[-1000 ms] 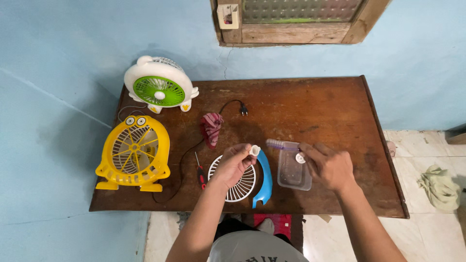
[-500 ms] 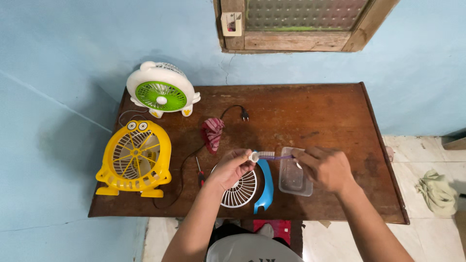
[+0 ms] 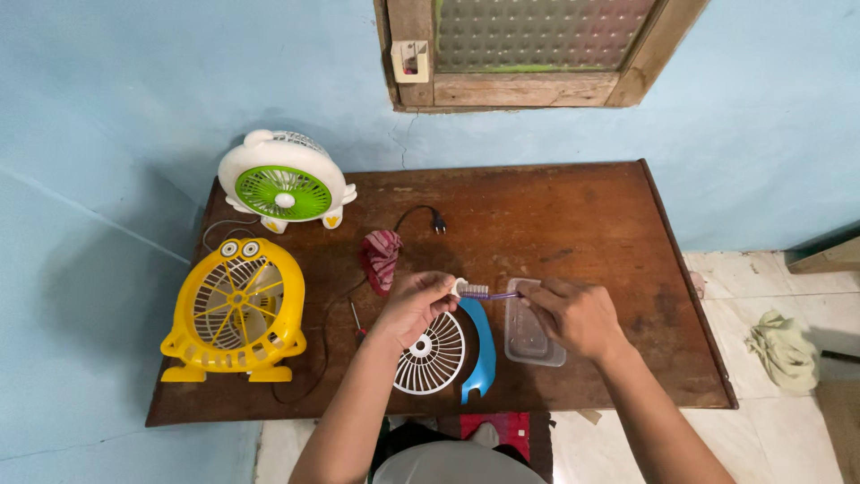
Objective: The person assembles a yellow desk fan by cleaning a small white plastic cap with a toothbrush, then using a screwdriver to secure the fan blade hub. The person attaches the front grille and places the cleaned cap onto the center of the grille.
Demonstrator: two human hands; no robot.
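My left hand (image 3: 414, 305) pinches a small white plastic cap (image 3: 459, 288) above the table. My right hand (image 3: 573, 315) grips a purple brush (image 3: 488, 292) by its handle, and the bristle end touches the white cap. Below my hands lie a white round fan grille (image 3: 432, 353) and a curved blue plastic fan part (image 3: 481, 348). A clear plastic tray (image 3: 526, 339) sits just under my right hand.
On the wooden table (image 3: 573, 215) stand a yellow fan (image 3: 233, 312) at the left and a white-and-green fan (image 3: 284, 185) at the back left. A red cloth (image 3: 381, 254), a black plug with cord (image 3: 438, 221) and a red screwdriver (image 3: 356, 324) lie nearby. A rag (image 3: 782, 348) lies on the floor.
My right hand has brought the purple brush leftward from over the tray to the white cap in my left hand. The view shifted slightly.
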